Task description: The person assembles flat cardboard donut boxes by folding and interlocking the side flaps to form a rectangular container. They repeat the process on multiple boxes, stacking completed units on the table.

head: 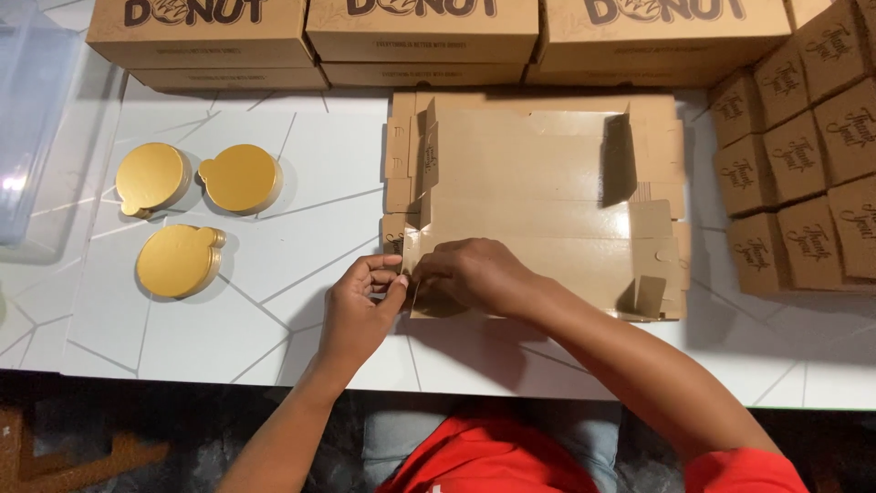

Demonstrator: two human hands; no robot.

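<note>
From the head view I see my left hand [358, 306] curled at the near-left corner of the flat cardboard box blank [538, 201], fingers pinching a small flap there. My right hand [470, 274] presses down on the same corner, fingers bent over the fold. The blank lies unfolded on the white table [274, 210], brown, glossy inside, side flaps partly raised.

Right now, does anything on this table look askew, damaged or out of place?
Nothing stands out. The flat cardboard box is only half folded under both hands, left hand and right hand; three gold discs lie loose.
</note>
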